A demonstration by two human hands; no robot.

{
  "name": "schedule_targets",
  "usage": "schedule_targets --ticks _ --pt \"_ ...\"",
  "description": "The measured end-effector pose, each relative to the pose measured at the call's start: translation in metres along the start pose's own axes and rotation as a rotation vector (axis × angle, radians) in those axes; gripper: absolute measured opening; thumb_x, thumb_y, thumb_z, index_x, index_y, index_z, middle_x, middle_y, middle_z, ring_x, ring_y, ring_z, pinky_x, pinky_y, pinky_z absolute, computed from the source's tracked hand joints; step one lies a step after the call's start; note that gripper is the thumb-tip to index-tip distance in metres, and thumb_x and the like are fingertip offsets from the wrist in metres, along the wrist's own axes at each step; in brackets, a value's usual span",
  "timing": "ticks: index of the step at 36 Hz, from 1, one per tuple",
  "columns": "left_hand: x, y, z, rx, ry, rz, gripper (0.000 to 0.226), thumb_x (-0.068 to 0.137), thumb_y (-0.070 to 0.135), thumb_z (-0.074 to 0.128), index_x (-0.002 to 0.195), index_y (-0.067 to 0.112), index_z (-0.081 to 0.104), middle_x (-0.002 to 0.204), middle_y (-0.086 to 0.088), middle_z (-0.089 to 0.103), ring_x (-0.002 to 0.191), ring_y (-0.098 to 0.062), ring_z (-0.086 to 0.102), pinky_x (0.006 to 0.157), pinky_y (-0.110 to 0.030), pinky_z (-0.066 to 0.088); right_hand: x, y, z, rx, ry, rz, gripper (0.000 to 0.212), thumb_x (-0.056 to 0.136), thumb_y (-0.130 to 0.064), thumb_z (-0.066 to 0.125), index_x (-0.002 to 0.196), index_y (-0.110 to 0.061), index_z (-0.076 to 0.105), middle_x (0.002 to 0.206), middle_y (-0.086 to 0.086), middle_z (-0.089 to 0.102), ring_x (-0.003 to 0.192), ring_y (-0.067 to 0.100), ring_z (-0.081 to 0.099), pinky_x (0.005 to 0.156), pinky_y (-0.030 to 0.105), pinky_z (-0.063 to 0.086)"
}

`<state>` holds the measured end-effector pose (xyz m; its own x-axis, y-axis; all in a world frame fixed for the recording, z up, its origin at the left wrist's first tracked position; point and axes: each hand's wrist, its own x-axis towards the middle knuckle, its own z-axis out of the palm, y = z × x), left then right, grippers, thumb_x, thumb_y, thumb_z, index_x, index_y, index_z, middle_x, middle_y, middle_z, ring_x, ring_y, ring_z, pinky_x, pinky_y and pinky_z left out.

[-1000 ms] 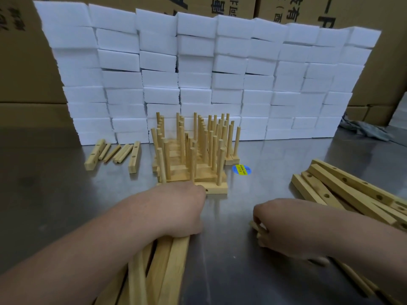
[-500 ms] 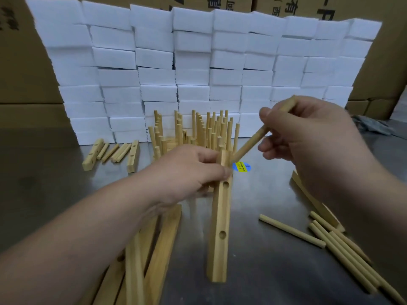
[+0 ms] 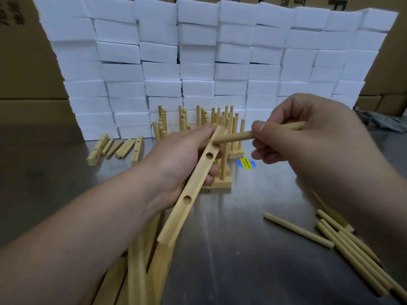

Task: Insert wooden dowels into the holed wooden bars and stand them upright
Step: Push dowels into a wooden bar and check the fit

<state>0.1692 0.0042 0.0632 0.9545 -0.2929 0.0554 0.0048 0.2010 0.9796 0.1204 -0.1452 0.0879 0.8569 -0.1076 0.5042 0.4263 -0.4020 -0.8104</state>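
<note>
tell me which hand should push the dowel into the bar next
Right: the right hand pinches the dowel, its tip at the end hole of the bar; the left hand just grips that bar.

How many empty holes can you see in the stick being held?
2: an upper hole by the left hand, a lower hole down the bar. The dowel may hide another.

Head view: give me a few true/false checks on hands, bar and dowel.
1. The left hand holds a holed bar. True.
2. The right hand is empty. False: it pinches a dowel.
3. The dowel's tip meets the bar near its far end. True.
4. The held bar's two lower holes are filled. False: both are empty.
5. Loose dowels lie on the table to the right. True.
</note>
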Motion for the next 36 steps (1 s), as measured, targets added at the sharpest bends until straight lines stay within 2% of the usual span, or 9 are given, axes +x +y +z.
schedule_targets --ticks 6,11,15,17,22,26,30,34,36 --pt "0.0 0.0 -0.003 -0.098 -0.046 -0.004 0.034 0.091 0.003 0.038 0.11 0.015 0.064 0.062 -0.004 0.062 0.05 -0.014 0.054 0.046 -0.024 0.048 -0.002 -0.003 0.001 -0.079 -0.032 0.002 0.013 0.078 -0.022 0.061 0.066 -0.02 0.066 0.062 -0.002 0.069 0.053 0.01 0.066 0.067 0.044 0.057" --pt "0.001 0.004 -0.003 -0.081 -0.001 0.025 0.021 0.093 0.009 0.045 0.084 0.002 0.063 0.057 -0.009 0.056 0.048 -0.014 0.054 0.048 -0.021 0.049 -0.003 -0.001 -0.001 -0.247 -0.054 -0.041 0.017 0.082 -0.027 0.058 0.067 -0.028 0.067 0.062 -0.009 0.067 0.053 0.014 0.062 0.061 0.037 0.055" --pt "-0.001 0.005 -0.001 -0.161 0.004 0.025 0.021 0.094 0.009 0.047 0.099 -0.002 0.064 0.07 -0.012 0.063 0.051 -0.014 0.056 0.045 -0.019 0.049 0.0 0.001 -0.002 -0.245 -0.012 -0.045 0.021 0.084 -0.029 0.057 0.065 -0.032 0.066 0.065 -0.006 0.067 0.055 0.018 0.06 0.062 0.041 0.055" --pt "-0.001 0.004 0.001 -0.135 0.018 0.036 0.023 0.095 0.012 0.047 0.1 0.0 0.066 0.072 -0.01 0.066 0.051 -0.012 0.057 0.044 -0.02 0.048 -0.001 0.0 -0.001 -0.219 -0.006 -0.043 0.02 0.083 -0.03 0.057 0.065 -0.031 0.066 0.064 -0.006 0.067 0.052 0.015 0.06 0.06 0.038 0.054" --pt "-0.005 -0.001 0.009 0.036 0.049 0.092 0.04 0.092 0.041 0.047 0.079 0.014 0.073 0.072 -0.004 0.068 0.049 -0.011 0.056 0.046 -0.021 0.044 -0.009 -0.003 0.006 -0.09 -0.058 -0.057 0.018 0.077 -0.029 0.055 0.062 -0.03 0.065 0.06 -0.013 0.066 0.049 -0.001 0.061 0.053 0.019 0.05" --pt "-0.008 0.006 0.011 -0.068 0.095 0.096 0.031 0.095 0.032 0.048 0.095 0.007 0.067 0.06 -0.003 0.064 0.04 -0.012 0.048 0.038 -0.018 0.039 -0.009 -0.004 0.006 -0.027 -0.039 -0.046 0.015 0.074 -0.032 0.055 0.064 -0.03 0.066 0.061 -0.01 0.067 0.051 0.002 0.063 0.057 0.024 0.054" --pt "-0.009 0.009 0.01 -0.073 0.139 0.135 0.018 0.094 0.025 0.051 0.101 0.022 0.068 0.058 -0.001 0.06 0.037 -0.011 0.044 0.036 -0.017 0.036 -0.01 -0.004 0.007 0.004 -0.039 -0.04 0.016 0.072 -0.034 0.054 0.065 -0.028 0.067 0.062 -0.007 0.068 0.052 0.005 0.064 0.06 0.033 0.055" --pt "-0.011 0.008 0.01 -0.045 0.153 0.169 0.033 0.094 0.044 0.042 0.094 0.025 0.069 0.063 0.002 0.06 0.037 -0.009 0.045 0.037 -0.016 0.037 -0.009 -0.004 0.005 0.047 0.018 -0.058 0.017 0.078 -0.029 0.059 0.065 -0.026 0.068 0.059 -0.007 0.067 0.052 0.007 0.064 0.056 0.031 0.055" --pt "-0.012 0.008 0.009 -0.043 0.113 0.195 0.039 0.081 0.057 0.047 0.09 0.026 0.068 0.07 0.003 0.06 0.038 -0.008 0.043 0.037 -0.017 0.036 -0.007 -0.005 0.003 0.078 0.037 -0.066 0.019 0.081 -0.024 0.06 0.064 -0.024 0.068 0.058 -0.005 0.067 0.051 0.009 0.064 0.052 0.026 0.054"
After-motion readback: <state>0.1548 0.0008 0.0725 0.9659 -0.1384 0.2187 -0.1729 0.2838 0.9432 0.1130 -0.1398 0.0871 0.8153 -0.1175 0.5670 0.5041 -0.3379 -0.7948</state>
